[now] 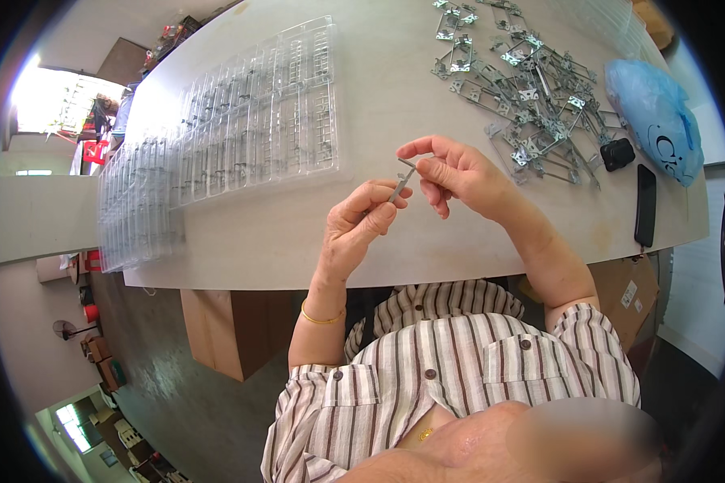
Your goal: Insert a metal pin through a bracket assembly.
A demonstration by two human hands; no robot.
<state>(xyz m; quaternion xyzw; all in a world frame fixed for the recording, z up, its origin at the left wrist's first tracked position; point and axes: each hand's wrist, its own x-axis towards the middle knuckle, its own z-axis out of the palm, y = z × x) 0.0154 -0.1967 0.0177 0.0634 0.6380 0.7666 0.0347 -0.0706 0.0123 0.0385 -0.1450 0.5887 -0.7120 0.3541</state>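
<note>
Over the middle of the table, my left hand (361, 216) pinches a slim grey metal bracket (399, 187) between thumb and fingers, tilted up to the right. My right hand (457, 175) is close by, its thumb and index finger closed on a thin metal piece at the bracket's upper end. Whether that piece is joined to the bracket I cannot tell. To the right of my right hand lies a loose heap of similar metal brackets (532, 97). Left of my hands are clear plastic trays (334, 97) with rows of narrow metal parts in their slots.
A pale table (242, 253) spans the view. On its right side are a blue plastic bag (652, 121), a small black case (617, 154) and a black phone (645, 206). Cardboard boxes (234, 330) stand below the near edge. More clear plastic (600, 24) lies at the far right.
</note>
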